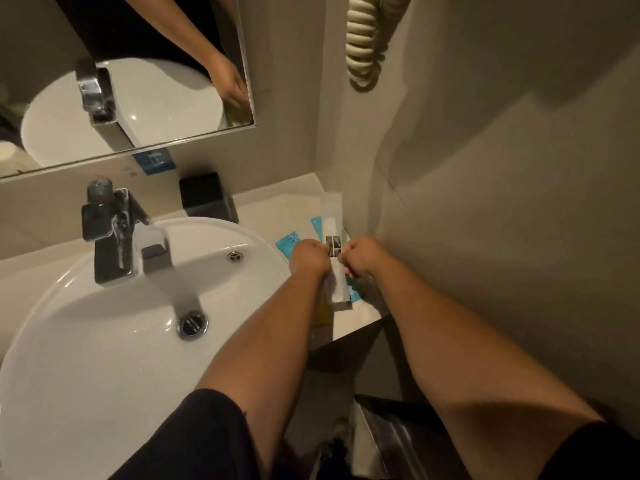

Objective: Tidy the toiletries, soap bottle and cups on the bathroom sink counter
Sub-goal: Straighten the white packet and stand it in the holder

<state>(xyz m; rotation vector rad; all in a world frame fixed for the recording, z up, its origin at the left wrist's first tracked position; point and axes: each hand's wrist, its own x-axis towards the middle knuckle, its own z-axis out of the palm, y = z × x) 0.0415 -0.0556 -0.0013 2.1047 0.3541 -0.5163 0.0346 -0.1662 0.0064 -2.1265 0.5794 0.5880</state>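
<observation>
We see our left hand (309,256) and right hand (360,256) both pinching a long white toiletry packet (331,216) lying on the counter (273,216) right of the white basin (104,341), blue sachets (287,241) beside it, black box (204,197) near the chrome tap (114,233).

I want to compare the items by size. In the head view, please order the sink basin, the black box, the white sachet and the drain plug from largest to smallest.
1. sink basin
2. black box
3. white sachet, though the hands cover part of it, so its place against the box is unsure
4. drain plug
</observation>
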